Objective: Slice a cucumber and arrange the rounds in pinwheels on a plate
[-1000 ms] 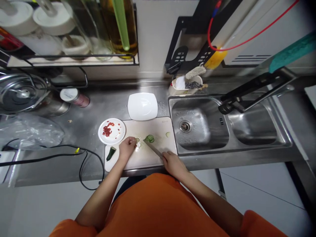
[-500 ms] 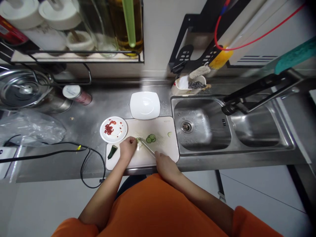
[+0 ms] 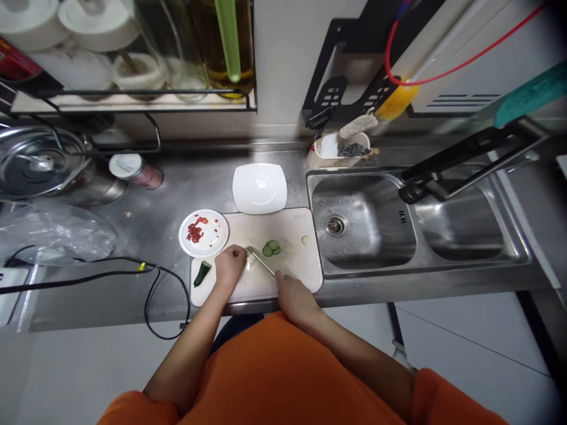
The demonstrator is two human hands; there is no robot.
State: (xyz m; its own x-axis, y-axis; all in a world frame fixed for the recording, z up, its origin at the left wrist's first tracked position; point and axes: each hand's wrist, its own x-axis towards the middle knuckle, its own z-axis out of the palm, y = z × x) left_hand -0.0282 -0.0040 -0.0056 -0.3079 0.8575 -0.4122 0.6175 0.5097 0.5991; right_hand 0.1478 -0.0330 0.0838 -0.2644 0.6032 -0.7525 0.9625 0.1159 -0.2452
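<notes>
My right hand (image 3: 296,298) grips a knife (image 3: 264,264), its blade slanting up and left across a white cutting board (image 3: 305,273). Beside the blade's tip, the curled fingers of my left hand (image 3: 229,268) press on small green cucumber slices (image 3: 249,250); the fingers partly hide them. Pale shreds lie around the blade. Several round cucumber slices (image 3: 271,248) overlap in the board's middle, and a single pale piece (image 3: 305,240) is at the right. A dark green cucumber end piece (image 3: 202,274) rests left of my left hand.
A round white plate (image 3: 182,239) with chopped red bits overlaps the board's upper left corner. Behind the board stands a square white dish (image 3: 260,188). A double sink (image 3: 363,224) with a black faucet (image 3: 465,156) is at the right. At left are a cable (image 3: 153,304) and plastic bag (image 3: 57,230).
The knife and my right hand have shifted very slightly left. My left hand stays in the same place on the board. The camera view has moved a little.
</notes>
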